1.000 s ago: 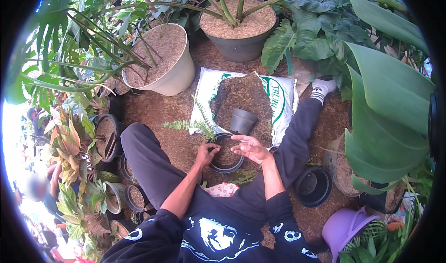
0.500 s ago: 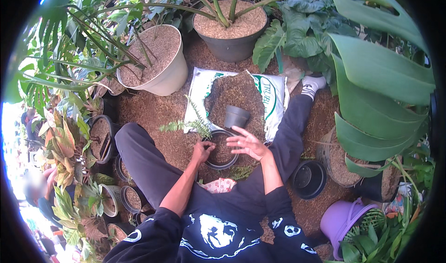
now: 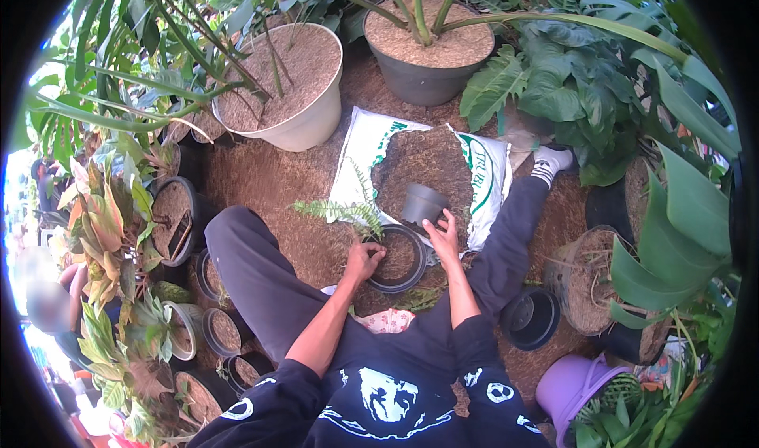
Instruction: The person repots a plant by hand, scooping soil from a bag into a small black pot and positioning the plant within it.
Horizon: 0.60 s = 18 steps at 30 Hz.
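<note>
Grip of the right hand (image 3: 444,238): thumb and fingers apart, placed at the near side of the small pot (image 3: 423,201); whether they bear any of its weight cannot be told. Grip of the left hand (image 3: 364,261): fingers curled at the left rim of the black pot (image 3: 385,288), by the base of the fern (image 3: 340,209); whether they are clamped on its stem cannot be told. The fern leans outward from that rim, its fronds reaching left and up toward the bag (image 3: 357,154). The black pot, with soil in it, stands on the ground between the legs; the small pot rests on the soil of the cut-open bag just beyond. Change to note: half a second earlier the right hand was spread beside the black pot's rim; it has since reached the small pot. In effect, the work is now divided, left hand at the fern, right hand at the small pot.
</note>
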Tool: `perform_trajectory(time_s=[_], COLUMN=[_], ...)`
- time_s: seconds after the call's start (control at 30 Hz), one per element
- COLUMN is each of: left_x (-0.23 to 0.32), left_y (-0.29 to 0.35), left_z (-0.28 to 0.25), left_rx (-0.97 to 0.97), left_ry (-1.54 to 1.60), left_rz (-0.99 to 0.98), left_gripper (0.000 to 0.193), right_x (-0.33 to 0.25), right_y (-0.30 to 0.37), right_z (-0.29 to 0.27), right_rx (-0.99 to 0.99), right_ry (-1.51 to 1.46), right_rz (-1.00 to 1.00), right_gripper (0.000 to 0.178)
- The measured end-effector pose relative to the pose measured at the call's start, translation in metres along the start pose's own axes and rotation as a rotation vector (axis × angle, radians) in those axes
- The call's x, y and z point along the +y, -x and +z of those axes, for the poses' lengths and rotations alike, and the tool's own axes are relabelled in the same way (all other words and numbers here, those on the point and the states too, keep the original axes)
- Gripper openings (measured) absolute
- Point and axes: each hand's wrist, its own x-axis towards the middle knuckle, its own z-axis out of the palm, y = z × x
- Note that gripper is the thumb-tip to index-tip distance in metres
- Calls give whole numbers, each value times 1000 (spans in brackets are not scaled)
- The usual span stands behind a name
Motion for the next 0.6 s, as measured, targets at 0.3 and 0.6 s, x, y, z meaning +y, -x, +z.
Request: perform_trajectory(time_s=[0.3, 0.6], left_x=[-36, -9], left_y=[-8, -5], left_z=[16, 5], left_rx=[-43, -6], left_ry=[102, 107], left_rz=[-69, -122], left_gripper=[16, 17], right_x=[1, -9], right_y=[-40, -81], right_z=[27, 42], right_rx=[-183, 35], right_ry=[8, 354], right_rz=[-87, -352], right_gripper=[104, 106])
